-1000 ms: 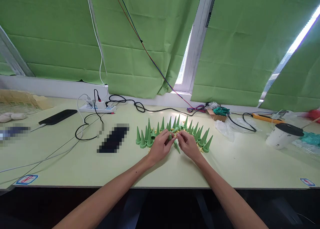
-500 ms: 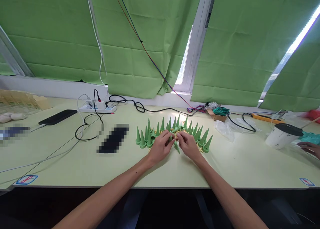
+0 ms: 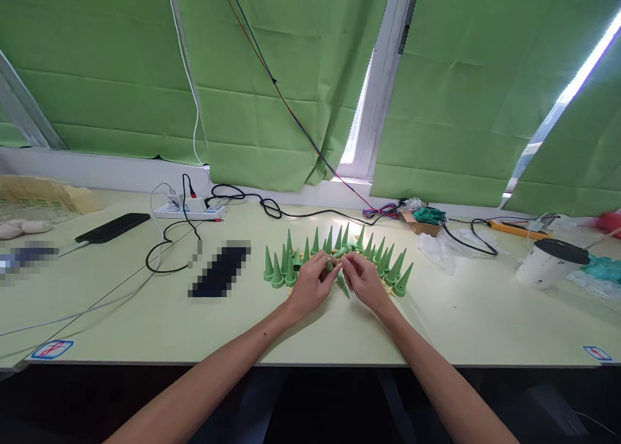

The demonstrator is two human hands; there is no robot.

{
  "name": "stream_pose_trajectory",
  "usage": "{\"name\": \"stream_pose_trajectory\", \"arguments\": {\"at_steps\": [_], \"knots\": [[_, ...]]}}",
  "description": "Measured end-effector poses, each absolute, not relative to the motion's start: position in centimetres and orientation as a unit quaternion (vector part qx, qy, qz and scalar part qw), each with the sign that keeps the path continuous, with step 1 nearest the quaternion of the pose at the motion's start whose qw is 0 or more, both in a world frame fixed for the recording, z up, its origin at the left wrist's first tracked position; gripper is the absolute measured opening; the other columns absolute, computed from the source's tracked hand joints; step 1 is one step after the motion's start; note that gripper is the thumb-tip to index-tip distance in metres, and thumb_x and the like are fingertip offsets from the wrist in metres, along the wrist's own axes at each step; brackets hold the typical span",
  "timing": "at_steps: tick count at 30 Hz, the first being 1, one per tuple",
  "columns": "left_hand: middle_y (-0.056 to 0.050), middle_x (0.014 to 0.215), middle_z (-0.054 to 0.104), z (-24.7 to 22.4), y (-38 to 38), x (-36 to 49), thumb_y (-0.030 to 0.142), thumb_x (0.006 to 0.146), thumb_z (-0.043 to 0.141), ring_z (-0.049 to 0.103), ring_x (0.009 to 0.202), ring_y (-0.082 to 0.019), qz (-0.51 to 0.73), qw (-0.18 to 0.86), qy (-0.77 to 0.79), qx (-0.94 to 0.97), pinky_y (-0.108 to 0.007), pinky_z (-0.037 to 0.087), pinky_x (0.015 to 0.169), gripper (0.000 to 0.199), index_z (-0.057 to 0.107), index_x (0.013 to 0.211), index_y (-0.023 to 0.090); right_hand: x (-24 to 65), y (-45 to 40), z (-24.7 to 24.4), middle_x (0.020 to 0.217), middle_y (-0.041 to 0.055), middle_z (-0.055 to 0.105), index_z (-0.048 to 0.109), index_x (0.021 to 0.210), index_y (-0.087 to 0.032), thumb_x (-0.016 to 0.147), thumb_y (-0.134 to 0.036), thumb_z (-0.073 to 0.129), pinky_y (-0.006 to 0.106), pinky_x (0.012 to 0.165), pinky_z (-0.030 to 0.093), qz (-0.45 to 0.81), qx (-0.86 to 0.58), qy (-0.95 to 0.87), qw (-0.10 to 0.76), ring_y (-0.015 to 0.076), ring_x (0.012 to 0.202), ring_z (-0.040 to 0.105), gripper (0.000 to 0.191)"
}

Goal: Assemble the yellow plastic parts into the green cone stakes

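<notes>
Several green cones stand upright in a curved group on the pale table, with small yellowish pieces around their bases. In front of the group, my left hand is closed on a green cone, part of which shows between its fingers. My right hand almost touches it, its thumb and fingers pinched at a tiny yellowish piece. Another green cone lies tilted between the two hands, its tip toward the table's front. The fingers hide much of what they hold.
A power strip and black cables run along the back. To the left lie a blurred dark object and a black device. At the right are a lidded cup, a small box and plastic bags.
Both my hands stay in nearly the same place, with slight finger movement. Another person's hand at the right edge has gone out of view.
</notes>
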State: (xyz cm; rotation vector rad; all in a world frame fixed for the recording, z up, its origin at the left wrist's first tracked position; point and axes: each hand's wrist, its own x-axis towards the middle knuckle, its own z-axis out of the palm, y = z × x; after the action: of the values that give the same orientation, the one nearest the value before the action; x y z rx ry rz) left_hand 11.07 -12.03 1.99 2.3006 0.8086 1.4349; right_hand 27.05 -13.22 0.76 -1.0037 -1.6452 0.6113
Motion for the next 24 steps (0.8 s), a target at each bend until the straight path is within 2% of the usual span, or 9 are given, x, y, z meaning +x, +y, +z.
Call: {"name": "stream_pose_trajectory", "arguments": {"at_steps": [3, 24], "knots": [[0.001, 0.077, 0.053, 2.11, -12.04, 11.09, 0.027, 0.093, 0.053, 0.042, 0.057, -0.009, 0.503, 0.165, 0.291, 0.797, -0.024, 0.036, 0.055, 0.015, 0.056, 0.082, 0.018, 27.00, -13.32, 0.89, 0.058, -0.0041, 0.044, 0.054, 0.087, -0.021, 0.096, -0.042, 0.044, 0.025, 0.048, 0.032, 0.268, -0.413, -0.690, 0.530, 0.0111, 0.048, 0.041, 0.026], [0.000, 0.076, 0.050, 1.63, -11.90, 10.96, 0.025, 0.095, 0.049, 0.044, 0.059, -0.010, 0.495, 0.120, 0.269, 0.817, -0.024, 0.037, 0.056, 0.013, 0.056, 0.087, 0.018, 27.30, -13.29, 0.70, 0.055, -0.0051, 0.039, 0.048, 0.078, -0.021, 0.096, -0.043, 0.043, 0.025, 0.047, 0.028, 0.244, -0.431, -0.698, 0.517, 0.0109, 0.047, 0.037, 0.029]]}}
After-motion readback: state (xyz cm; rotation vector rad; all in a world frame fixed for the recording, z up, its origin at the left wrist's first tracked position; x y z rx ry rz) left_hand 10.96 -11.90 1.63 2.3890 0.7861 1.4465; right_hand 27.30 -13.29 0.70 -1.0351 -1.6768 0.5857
